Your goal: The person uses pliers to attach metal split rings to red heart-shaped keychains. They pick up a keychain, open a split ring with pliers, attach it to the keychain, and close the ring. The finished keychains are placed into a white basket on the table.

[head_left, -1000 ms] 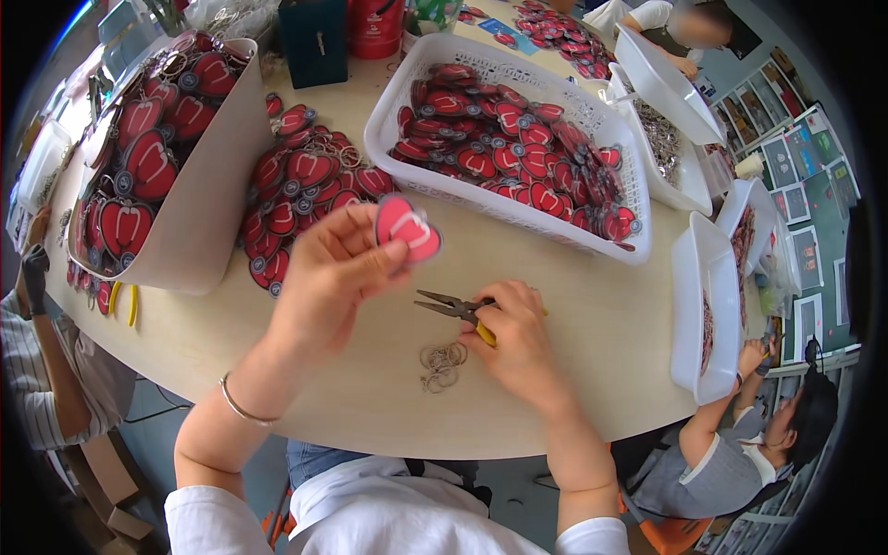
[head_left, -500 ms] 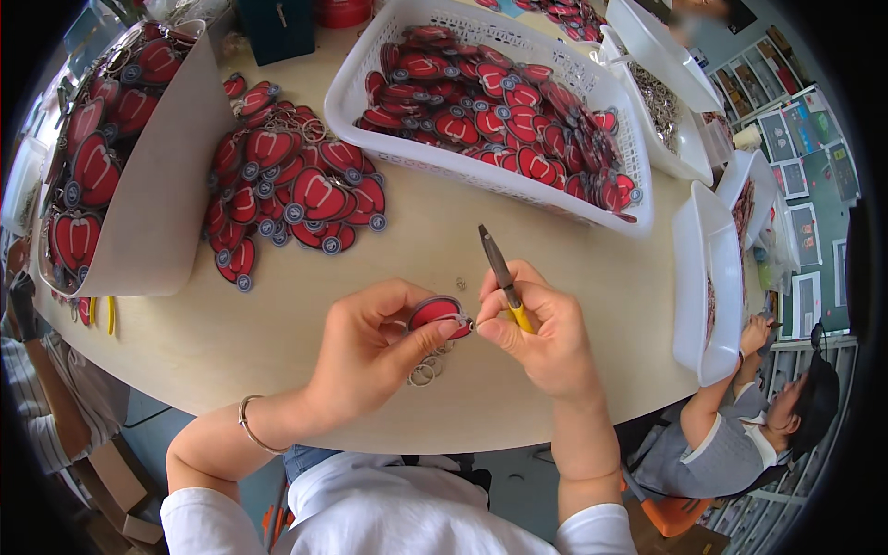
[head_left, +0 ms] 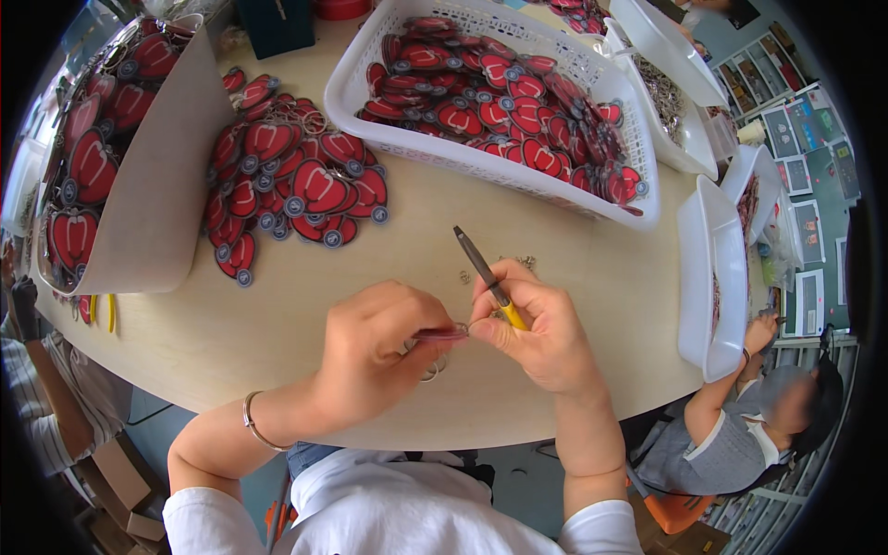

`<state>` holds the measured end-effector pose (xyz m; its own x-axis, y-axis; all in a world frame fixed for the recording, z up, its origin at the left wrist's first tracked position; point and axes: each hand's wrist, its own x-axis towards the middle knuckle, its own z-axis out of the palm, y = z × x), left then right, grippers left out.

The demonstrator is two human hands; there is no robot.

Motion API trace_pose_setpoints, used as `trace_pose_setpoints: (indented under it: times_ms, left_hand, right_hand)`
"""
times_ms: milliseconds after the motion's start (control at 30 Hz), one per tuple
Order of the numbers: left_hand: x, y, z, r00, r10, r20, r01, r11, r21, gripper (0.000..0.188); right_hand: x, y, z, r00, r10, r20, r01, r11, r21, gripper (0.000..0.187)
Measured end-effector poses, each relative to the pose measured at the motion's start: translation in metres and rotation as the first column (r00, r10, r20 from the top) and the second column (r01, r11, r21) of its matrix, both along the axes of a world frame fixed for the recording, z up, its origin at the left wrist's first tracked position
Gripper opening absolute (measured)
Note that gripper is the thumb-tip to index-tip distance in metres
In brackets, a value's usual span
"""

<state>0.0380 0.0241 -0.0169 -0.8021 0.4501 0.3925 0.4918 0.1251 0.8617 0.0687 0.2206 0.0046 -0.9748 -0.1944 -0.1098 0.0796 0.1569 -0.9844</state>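
My left hand (head_left: 370,340) is closed on a red keychain tag (head_left: 440,334), pinched between thumb and fingers and seen nearly edge-on. My right hand (head_left: 546,338) holds pliers (head_left: 481,264) with dark jaws and a yellow grip, the jaws pointing up and away. Its thumb and forefinger meet the tag's right end, at a small metal ring (head_left: 466,328). Larger split rings (head_left: 433,369) lie on the table, partly hidden under my left hand. Several tiny metal pieces (head_left: 520,263) lie just beyond my right hand.
A pile of red tags (head_left: 296,180) lies at the far left, beside a tilted bin (head_left: 157,176) full of them. Beyond stands a white basket (head_left: 499,176) of tags. White trays (head_left: 710,305) line the right side. Co-workers sit left and right; yellow-handled pliers (head_left: 112,313) lie at the left edge.
My left hand has turned the tag from showing its red face to nearly edge-on. The pliers have shifted slightly left, still in my right hand. My fingers stay at the tag's end.
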Motion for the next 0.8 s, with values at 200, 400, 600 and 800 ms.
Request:
trace_pose_setpoints:
  times_ms: [200, 400, 600, 800]
  left_hand:
    - [-0.002, 0.003, -0.006, 0.932, 0.084, -0.353, -0.101, 0.994, -0.030, 0.030]
    - [-0.003, 0.004, -0.005, 0.942, 0.095, -0.321, -0.116, 0.992, -0.047, 0.028]
    - [-0.009, -0.007, 0.003, 0.968, 0.200, -0.153, -0.198, 0.980, 0.026, 0.021]
    - [-0.016, -0.015, 0.000, 0.957, 0.239, -0.163, -0.223, 0.969, 0.109, 0.018]
  right_hand:
    - [0.006, -0.011, 0.008, 0.959, -0.050, -0.278, 0.118, 0.965, 0.234, 0.010]
    - [0.012, -0.030, -0.004, 0.772, -0.102, -0.627, 0.395, 0.850, 0.348, 0.012]
    - [0.002, -0.010, -0.008, 0.926, 0.005, -0.376, 0.192, 0.854, 0.483, 0.018]
    - [0.002, -0.014, -0.015, 0.913, 0.281, -0.297, 0.030, 0.678, 0.734, 0.021]
